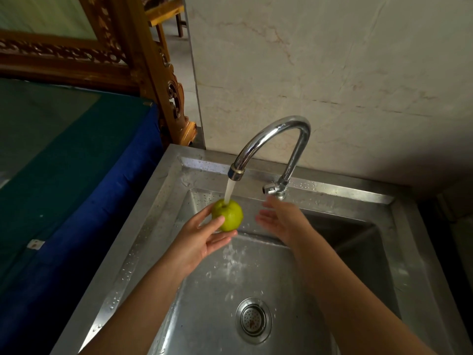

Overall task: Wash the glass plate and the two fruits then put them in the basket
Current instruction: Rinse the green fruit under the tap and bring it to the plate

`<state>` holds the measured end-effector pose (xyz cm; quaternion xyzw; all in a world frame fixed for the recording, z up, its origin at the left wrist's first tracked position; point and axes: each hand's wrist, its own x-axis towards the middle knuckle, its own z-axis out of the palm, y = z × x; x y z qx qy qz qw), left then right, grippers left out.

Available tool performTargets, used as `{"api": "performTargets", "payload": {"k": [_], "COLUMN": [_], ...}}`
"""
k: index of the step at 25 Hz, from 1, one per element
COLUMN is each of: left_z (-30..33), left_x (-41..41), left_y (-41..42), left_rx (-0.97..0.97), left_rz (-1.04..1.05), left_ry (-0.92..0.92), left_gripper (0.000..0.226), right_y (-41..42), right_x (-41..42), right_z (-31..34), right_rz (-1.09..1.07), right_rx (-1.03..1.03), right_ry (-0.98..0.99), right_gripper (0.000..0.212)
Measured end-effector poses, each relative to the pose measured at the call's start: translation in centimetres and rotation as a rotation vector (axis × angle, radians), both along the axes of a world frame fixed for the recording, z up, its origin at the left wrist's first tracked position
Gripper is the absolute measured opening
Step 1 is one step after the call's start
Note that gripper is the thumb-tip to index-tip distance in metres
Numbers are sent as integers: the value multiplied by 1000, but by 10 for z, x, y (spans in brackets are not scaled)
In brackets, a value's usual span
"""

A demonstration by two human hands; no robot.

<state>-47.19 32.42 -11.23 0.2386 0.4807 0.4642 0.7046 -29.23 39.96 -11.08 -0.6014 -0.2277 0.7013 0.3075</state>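
A green apple (228, 214) sits under the running stream from the chrome tap (276, 147), above the steel sink. My left hand (202, 239) holds the apple from below and from its left side, thumb on top. My right hand (277, 220) hovers a little to the right of the apple, fingers spread, holding nothing, just below the tap's handle (271, 188). The glass plate, the second fruit and the basket are out of view.
The steel sink (143, 242) has a wet rim and a round drain strainer (253, 320) near the front. A table with a blue and green cloth (76, 175) stands to the left. Carved wooden furniture (143, 60) and a marble wall (332, 73) stand behind.
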Motion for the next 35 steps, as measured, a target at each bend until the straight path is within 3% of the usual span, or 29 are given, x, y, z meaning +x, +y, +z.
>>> {"api": "performTargets", "payload": {"k": [3,8,14,18,22,26,29,32,35], "left_z": [0,-3,-2,3,19,42,69,102,128], "left_x": [0,-5,-7,-2,1,14,28,47,63], "left_y": [0,-2,-3,-7,-13,-33,-54,-71,-88], "left_rx": [1,10,1,0,10,137,257,304,277], "left_rz": [-7,8,31,42,71,-40,-160,-48,43], "left_ry": [-33,-55,-44,-48,-34,313,516,513,310], "left_gripper": [38,45,43,42,43,55,50,36,30], "right_y": [31,52,27,13,-37,-68,-86,-109,-138], "right_x": [8,0,20,15,9,4,11,30,46], "right_z": [-4,-12,-41,-28,1,35,62,97,126], "right_rz": [-214,-242,-199,-225,75,261,282,264,224], "right_rx": [8,20,-43,-54,219,77,52,157,335], "right_ry": [-61,-136,-100,-127,-140,-58,-15,149,159], "right_gripper": [31,14,20,19,9,38,43,31,19]}}
